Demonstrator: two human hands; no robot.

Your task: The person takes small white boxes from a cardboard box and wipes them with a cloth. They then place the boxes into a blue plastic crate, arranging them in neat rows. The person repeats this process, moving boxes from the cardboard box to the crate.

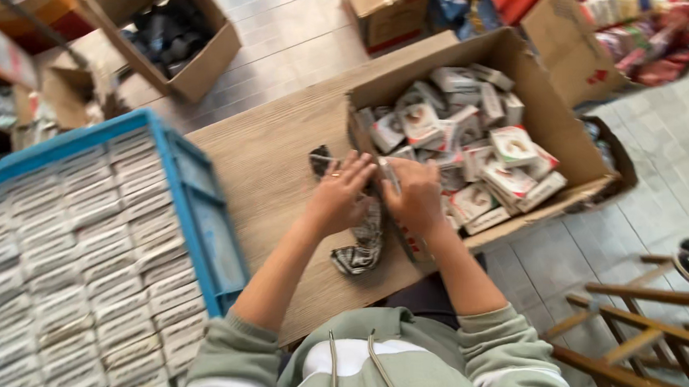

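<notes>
Both hands are working close together at the table's middle. The left hand [338, 197] is lying on a black-and-white patterned cloth [363, 246], its fingers [355, 170] spread and pressing down; the cloth is trailing out below the palm, with another dark end poking out just beyond the fingertips. The right hand [416, 198] is curled, fingers bent around a slim pale piece [389, 175] that sticks up past its knuckles; what that piece is, I cannot tell. Just past both sets of fingertips, one open cardboard box [556, 127] is holding a jumbled heap of small white packets [513, 144], too many to count. Off beyond the left hand's wrist, one blue crate [200, 208] is sitting packed with rows of pale packets. All of this is resting on a single wooden table [266, 165].
</notes>
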